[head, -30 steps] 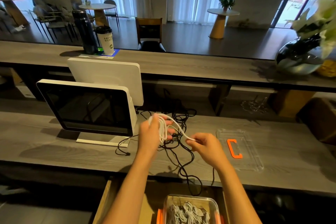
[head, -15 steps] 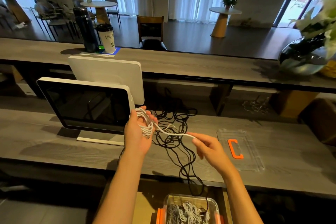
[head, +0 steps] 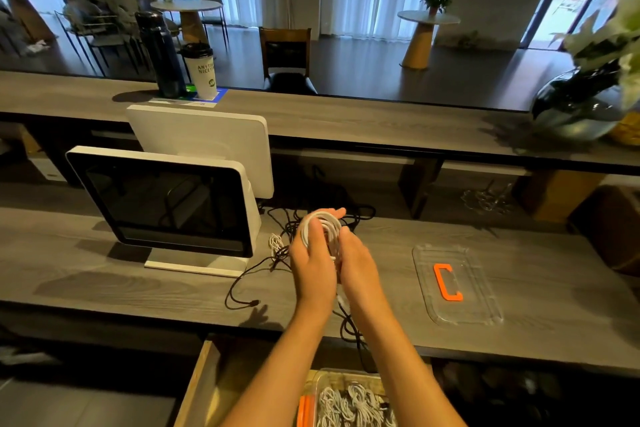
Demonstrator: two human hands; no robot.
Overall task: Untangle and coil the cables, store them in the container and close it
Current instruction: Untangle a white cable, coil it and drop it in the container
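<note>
My left hand (head: 311, 256) holds a coil of white cable (head: 323, 224) wound around its fingers, above the desk. My right hand (head: 356, 262) presses against the same coil from the right side. Beneath both hands a tangle of black cables (head: 287, 255) sprawls across the desk, and a small white cable bundle (head: 276, 243) lies among them. A clear container (head: 349, 402) with orange latches sits in the open drawer below, holding several coiled white cables. Its clear lid (head: 457, 284) with an orange handle lies flat on the desk to the right.
A white point-of-sale monitor (head: 162, 204) stands on the desk at left, its base close to the cables. The raised counter behind carries a dark bottle (head: 161, 55), a paper cup (head: 201, 69) and a glass vase (head: 581, 107). The wooden drawer (head: 201, 385) is pulled out below.
My right hand has come in from the stretched-out cable end and now meets my left hand at the coil. The loose white strand between the hands is gone.
</note>
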